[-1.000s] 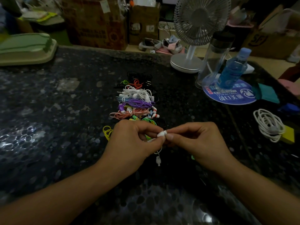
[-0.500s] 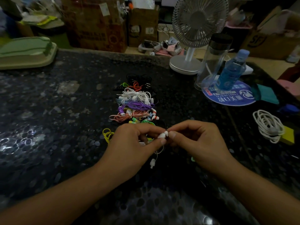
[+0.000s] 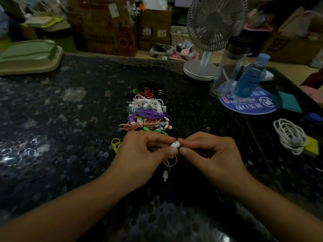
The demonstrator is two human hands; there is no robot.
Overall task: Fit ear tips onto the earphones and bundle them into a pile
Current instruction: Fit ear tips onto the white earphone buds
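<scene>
Your dark speckled desk (image 3: 52, 119) carries everything here, with a white fan (image 3: 209, 41) and a clear flask (image 3: 229, 67) standing at its far right edge and a blue bottle (image 3: 250, 75) just beside them on a round blue mat (image 3: 248, 105). Down the middle runs the pile of bundled earphones (image 3: 146, 110), coils in black, orange, white, purple and pink lying one against the next, and a separate white cable coil (image 3: 290, 137) sits well apart to your right. Nearer you, your left hand (image 3: 145, 154) and right hand (image 3: 209, 154) meet just in front of the pile, fingers of both curled in a pinch on one white earbud (image 3: 175, 144) between your thumb tips. Its thin white cord (image 3: 170, 161) hangs down between your wrists with the second earbud (image 3: 165, 175) dangling at the end. You seem to be at the fitting step, seating a tip on the held bud; whether the tip is fully on is too small to tell. Next you likely need a firm push or twist to seat it, then the same for the dangling bud before coiling the cord and adding it to the pile.
</scene>
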